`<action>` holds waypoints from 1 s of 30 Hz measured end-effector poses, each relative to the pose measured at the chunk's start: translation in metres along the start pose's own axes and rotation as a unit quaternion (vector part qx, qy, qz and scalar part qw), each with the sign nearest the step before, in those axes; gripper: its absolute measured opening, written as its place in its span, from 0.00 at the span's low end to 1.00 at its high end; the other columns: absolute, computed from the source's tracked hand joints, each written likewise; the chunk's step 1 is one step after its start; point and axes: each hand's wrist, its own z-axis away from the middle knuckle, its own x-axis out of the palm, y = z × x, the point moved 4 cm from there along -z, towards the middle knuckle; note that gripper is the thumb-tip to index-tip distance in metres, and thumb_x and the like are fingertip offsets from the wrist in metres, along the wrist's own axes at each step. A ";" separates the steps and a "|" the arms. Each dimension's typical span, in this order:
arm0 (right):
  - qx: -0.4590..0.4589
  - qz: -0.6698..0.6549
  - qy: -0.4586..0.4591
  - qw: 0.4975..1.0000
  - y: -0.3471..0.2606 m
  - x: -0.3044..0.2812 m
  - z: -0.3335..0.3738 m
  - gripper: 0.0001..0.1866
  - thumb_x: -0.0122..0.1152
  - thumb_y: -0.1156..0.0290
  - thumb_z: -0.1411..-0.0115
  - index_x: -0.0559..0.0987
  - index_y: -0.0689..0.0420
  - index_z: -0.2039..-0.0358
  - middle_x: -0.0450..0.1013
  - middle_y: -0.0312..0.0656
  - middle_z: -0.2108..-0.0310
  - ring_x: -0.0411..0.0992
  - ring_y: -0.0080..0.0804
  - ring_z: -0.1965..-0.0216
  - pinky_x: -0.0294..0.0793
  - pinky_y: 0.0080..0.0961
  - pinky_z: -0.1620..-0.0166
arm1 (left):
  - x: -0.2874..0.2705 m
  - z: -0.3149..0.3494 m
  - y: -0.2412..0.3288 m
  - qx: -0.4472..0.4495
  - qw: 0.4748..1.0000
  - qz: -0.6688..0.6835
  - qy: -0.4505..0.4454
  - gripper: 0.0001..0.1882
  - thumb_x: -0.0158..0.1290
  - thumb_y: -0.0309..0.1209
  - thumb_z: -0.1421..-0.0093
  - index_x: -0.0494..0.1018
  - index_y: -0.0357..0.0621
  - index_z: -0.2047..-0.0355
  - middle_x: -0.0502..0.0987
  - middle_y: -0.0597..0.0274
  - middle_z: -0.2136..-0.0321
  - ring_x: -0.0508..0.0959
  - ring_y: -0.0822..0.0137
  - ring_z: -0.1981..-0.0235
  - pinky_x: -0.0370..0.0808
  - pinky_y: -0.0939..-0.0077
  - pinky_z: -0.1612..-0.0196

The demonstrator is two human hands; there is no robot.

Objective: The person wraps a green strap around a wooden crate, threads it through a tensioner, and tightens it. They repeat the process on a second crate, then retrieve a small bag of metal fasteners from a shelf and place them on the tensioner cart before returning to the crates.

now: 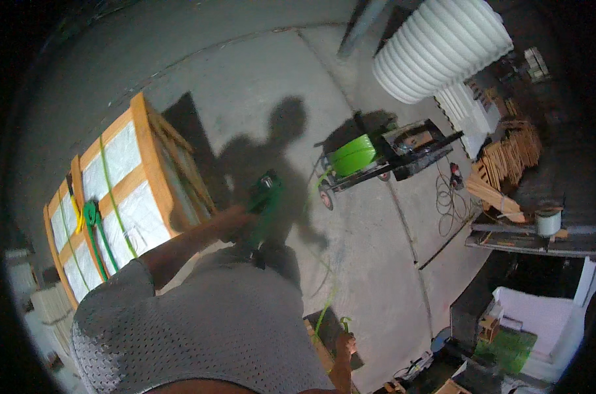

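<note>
My left hand (235,220), partly in shadow, is closed round a green hand-held tool (265,196) with a dark top end, held in front of my body. Its exact kind is too dim to tell. Low at the right, my right hand (344,345) grips a light-green strap (325,315), whose end pokes out above the fingers. This strap appears to run up to a bright green strap roll (352,156) on a black wheeled cart (413,154). Left of me stands a wood-framed crate (143,141) with white wrapping and green straps round it.
On the crate lie a long-handled green tool (93,217) and a yellow-handled one (80,217). A large white foam roll (442,49), stacked wood pieces (514,157) and a coiled cable (450,203) are at the right. A pole (362,29) rises from the concrete floor (370,262).
</note>
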 end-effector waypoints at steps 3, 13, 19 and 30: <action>0.060 -0.021 -0.042 0.997 -0.016 -0.008 -0.025 0.17 0.55 0.55 0.41 0.81 0.53 0.61 0.79 0.41 0.63 0.78 0.44 0.61 0.77 0.42 0.57 | 0.003 -0.033 0.035 0.035 0.996 -0.079 0.002 0.19 0.50 0.42 0.37 0.73 0.34 0.67 0.74 0.56 0.80 0.74 0.67 0.84 0.71 0.69 0.81; -0.009 -0.128 -0.057 0.990 -0.069 -0.084 -0.132 0.24 0.45 0.49 0.39 0.81 0.53 0.59 0.77 0.52 0.58 0.75 0.52 0.55 0.74 0.47 0.54 | 0.044 -0.152 0.201 0.093 0.939 -0.331 0.012 0.24 0.48 0.48 0.37 0.76 0.34 0.63 0.76 0.56 0.76 0.75 0.67 0.75 0.71 0.63 0.68; 0.033 -0.192 0.052 0.979 -0.091 -0.089 -0.180 0.18 0.50 0.53 0.39 0.79 0.55 0.67 0.78 0.50 0.65 0.77 0.51 0.63 0.77 0.47 0.62 | 0.076 -0.243 0.301 0.149 0.901 -0.407 -0.020 0.25 0.48 0.49 0.38 0.76 0.34 0.66 0.74 0.54 0.79 0.74 0.65 0.76 0.70 0.61 0.70; 0.192 -0.206 0.015 0.960 -0.211 -0.034 -0.124 0.13 0.51 0.58 0.39 0.77 0.53 0.70 0.76 0.47 0.71 0.76 0.47 0.69 0.76 0.42 0.67 | 0.162 -0.485 0.484 0.082 0.843 -0.448 -0.285 0.25 0.48 0.50 0.37 0.75 0.37 0.70 0.75 0.54 0.83 0.74 0.63 0.88 0.73 0.66 0.82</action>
